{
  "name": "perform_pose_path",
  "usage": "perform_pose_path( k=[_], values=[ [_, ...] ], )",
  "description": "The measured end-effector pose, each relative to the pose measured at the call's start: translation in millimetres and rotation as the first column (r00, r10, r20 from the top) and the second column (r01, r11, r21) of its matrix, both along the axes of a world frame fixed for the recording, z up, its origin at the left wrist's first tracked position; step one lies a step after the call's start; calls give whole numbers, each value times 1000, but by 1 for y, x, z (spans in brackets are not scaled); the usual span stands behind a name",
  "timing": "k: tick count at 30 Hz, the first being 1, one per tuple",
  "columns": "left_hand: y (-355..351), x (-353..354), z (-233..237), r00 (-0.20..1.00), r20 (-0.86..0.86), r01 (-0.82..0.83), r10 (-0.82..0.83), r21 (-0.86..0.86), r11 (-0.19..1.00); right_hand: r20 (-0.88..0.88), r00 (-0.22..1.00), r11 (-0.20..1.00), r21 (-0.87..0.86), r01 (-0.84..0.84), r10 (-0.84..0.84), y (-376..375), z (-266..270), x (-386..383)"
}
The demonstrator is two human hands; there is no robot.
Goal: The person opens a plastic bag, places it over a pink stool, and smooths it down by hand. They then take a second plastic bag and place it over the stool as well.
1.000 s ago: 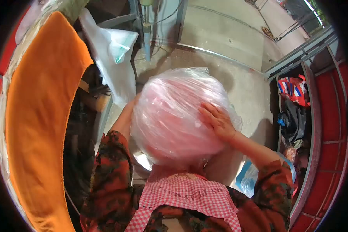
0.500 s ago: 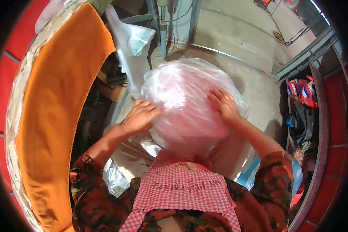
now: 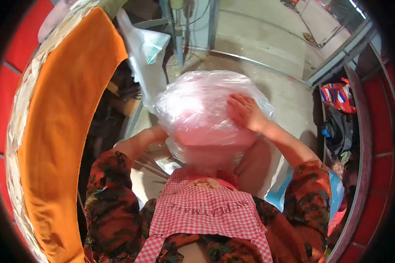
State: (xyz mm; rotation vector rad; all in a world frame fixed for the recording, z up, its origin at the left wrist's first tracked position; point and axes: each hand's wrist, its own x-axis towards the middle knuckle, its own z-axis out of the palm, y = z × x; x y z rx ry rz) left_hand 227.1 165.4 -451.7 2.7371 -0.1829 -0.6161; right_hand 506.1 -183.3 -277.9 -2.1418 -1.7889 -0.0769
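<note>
In front of my lap sits a large, bulging clear plastic bag (image 3: 206,127) with pinkish-red contents that I cannot make out. My right hand (image 3: 246,113) rests on the bag's upper right side, fingers stretched out over the plastic and not closed round anything. My left forearm (image 3: 147,136) reaches to the bag's left side. There the left hand goes out of sight behind the plastic, so its fingers do not show. A pink checked apron (image 3: 206,215) lies between my body and the bag.
On the left, orange cloth (image 3: 63,131) drapes over a long curved surface. A white plastic bag (image 3: 149,65) hangs beyond it. To the right, a metal-framed shelf holds a black bag (image 3: 340,133) and a red patterned packet (image 3: 338,97). Light blue plastic (image 3: 335,193) lies near my right elbow.
My left hand has slid from the bag's near left side to behind it, out of sight. My right hand has shifted slightly left and down with the plastic, which looks more tightly drawn.
</note>
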Motion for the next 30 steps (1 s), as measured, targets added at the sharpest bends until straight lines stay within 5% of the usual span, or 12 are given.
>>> perform_pose_path(
  k=[3, 4, 6, 7, 9, 10, 12, 14, 18, 21, 24, 30],
  values=[
    [6, 29, 46, 914, -406, 42, -31, 19, 999, -228, 959, 986, 17, -168, 168, -7, 18, 22],
    [-10, 32, 112, 871, -472, -120, 135, 60, 991, -365, 929, 997, 54, -47, 64, -17, 40, 18],
    [34, 21, 124, 930, -367, -139, 26, -285, 948, -623, 776, 978, 87, 191, -97, -32, 96, 4],
    [14, 19, 169, 897, -218, -412, 383, -103, 905, -476, 869, 943, 206, 261, -136, -42, 98, 5],
    [45, 19, 194, 623, -338, -777, 705, -371, 509, -490, 834, 955, 12, 296, -253, -72, 87, 11],
    [43, 23, 204, 526, -80, -792, 847, -409, 453, -494, 813, 947, -85, 309, -310, -88, 77, 12],
    [30, 34, 223, 402, 396, -650, 825, -511, 562, -302, 907, 954, -37, 297, -294, -103, 51, 9],
    [-27, 55, 241, 526, 441, -349, 727, -667, 658, -287, 854, 898, -59, 437, -435, -109, 40, -3],
    [-128, 85, 243, 711, 695, -42, 108, -111, 993, -297, 852, 903, -127, 412, -430, -106, 52, -6],
    [-175, 58, 261, 769, 639, -95, 7, 104, 990, -75, 875, 857, -256, 446, -478, -114, 74, -26],
    [-189, 9, 240, 729, 641, -331, 240, 22, 944, -228, 807, 827, -301, 474, -545, -134, 77, -53],
    [-183, -37, 162, 630, 473, -669, 616, -73, 740, -328, 780, 844, -279, 459, -533, -132, -37, -84]
  ],
)
